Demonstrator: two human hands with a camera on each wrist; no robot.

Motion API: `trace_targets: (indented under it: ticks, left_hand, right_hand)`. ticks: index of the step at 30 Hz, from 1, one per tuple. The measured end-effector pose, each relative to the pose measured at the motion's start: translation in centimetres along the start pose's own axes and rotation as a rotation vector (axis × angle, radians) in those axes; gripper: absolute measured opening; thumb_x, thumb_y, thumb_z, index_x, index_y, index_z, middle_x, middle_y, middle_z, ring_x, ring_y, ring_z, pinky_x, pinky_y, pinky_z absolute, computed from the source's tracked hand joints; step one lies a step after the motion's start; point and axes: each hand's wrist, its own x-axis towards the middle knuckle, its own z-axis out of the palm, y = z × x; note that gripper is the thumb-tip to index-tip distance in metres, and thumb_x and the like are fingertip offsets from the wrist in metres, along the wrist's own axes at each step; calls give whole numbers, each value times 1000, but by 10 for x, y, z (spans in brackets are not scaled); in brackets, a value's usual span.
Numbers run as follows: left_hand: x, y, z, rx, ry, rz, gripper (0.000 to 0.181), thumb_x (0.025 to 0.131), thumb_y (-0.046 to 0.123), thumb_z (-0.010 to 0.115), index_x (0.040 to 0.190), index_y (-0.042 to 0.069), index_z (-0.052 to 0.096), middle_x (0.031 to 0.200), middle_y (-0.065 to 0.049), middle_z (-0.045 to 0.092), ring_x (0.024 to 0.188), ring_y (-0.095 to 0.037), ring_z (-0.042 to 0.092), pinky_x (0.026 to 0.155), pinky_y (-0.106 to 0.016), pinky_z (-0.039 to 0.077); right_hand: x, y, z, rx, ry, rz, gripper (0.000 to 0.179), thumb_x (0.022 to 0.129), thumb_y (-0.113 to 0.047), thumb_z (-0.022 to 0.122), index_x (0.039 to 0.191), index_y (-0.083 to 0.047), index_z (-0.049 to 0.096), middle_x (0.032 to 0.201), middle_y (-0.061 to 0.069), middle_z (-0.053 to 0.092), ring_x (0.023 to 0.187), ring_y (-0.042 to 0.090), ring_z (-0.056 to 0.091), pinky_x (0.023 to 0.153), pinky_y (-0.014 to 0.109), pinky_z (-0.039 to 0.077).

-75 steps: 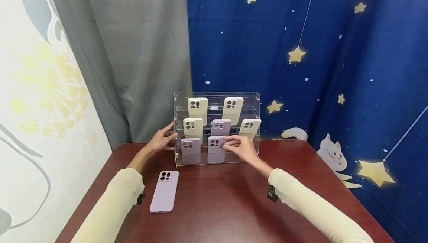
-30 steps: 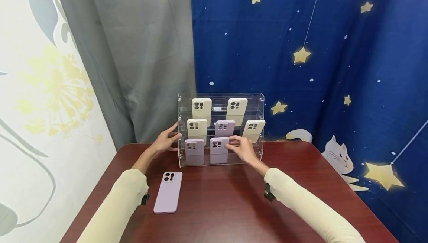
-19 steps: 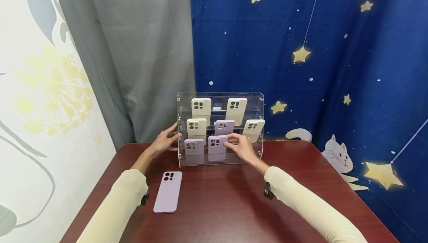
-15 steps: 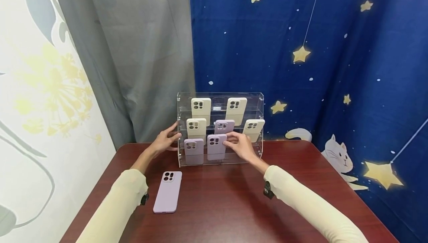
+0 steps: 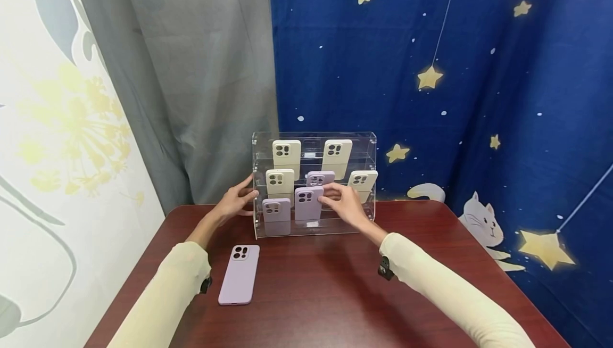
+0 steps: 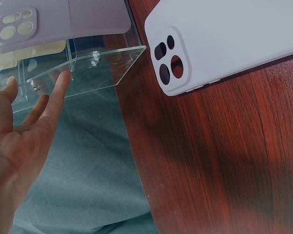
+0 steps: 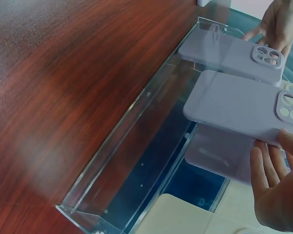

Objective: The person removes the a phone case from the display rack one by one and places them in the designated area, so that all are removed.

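Note:
A clear acrylic tiered stand (image 5: 342, 226) holds purple and cream phone cases in its rows. My right hand (image 5: 347, 204) pinches the right edge of a purple phone case (image 5: 308, 209), thumb in front and fingers behind. In the right wrist view this purple case (image 7: 234, 102) is raised out of the front row's slot, its lower end free. At the stand's left side, my left hand (image 5: 233, 201) touches the side panel with fingers extended and spread, as the left hand (image 6: 27, 141) in the left wrist view shows. Another purple case (image 5: 278, 221) sits in the front row's left.
A loose purple phone case (image 5: 239, 278) lies on the dark red table (image 5: 311, 295), in front of the stand's left end. Behind the held case is a purple case (image 5: 321, 179) in the middle row. Curtains (image 5: 230, 71) hang close behind the table.
My right hand has drawn the purple case upward and slightly left out of the front slot, where it sat earlier. The left hand keeps its place at the stand's side.

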Motion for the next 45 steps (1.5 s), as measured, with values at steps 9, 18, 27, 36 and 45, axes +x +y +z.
trace_targets:
  ticks: [9, 18, 27, 36, 45]
  left_hand:
    - [0, 1, 0, -2, 11, -13, 71, 110, 15, 54, 168, 25, 14, 156, -34, 39, 139, -49, 46, 91, -57, 61]
    - [4, -4, 5, -25, 11, 2, 70, 110, 14, 55, 168, 26, 17, 155, -33, 42, 135, -49, 51, 93, -61, 59]
    - [2, -4, 1, -17, 19, 4, 70, 110, 15, 55, 168, 26, 16, 154, -34, 43, 134, -50, 52, 90, -57, 62]
    - [1, 1, -3, -11, 11, 2, 70, 110, 14, 54, 168, 26, 16, 155, -35, 40, 130, -51, 55, 90, -57, 62]
    - [1, -2, -2, -1, 20, -7, 70, 110, 15, 55, 168, 25, 16, 155, -35, 41, 135, -50, 51, 91, -58, 61]
  right_hand:
    - [4, -7, -8, 9, 1, 5, 32, 88, -8, 84, 117, 2, 74, 107, 19, 77, 97, 32, 77, 81, 33, 66]
    - [5, -14, -15, -12, 12, -14, 32, 87, -8, 85, 116, 2, 75, 105, 18, 78, 94, 31, 78, 77, 31, 66]
    - [4, -24, -10, 23, -7, -26, 36, 88, -9, 85, 121, -3, 74, 102, 15, 79, 92, 28, 78, 75, 31, 66]
    - [1, -25, 0, 22, -37, -71, 51, 87, -9, 85, 135, -12, 69, 95, 12, 79, 81, 26, 79, 72, 27, 61]
    - [-4, -24, 13, 133, -84, -11, 49, 87, -3, 84, 134, -8, 70, 97, 17, 78, 82, 38, 77, 70, 49, 67]
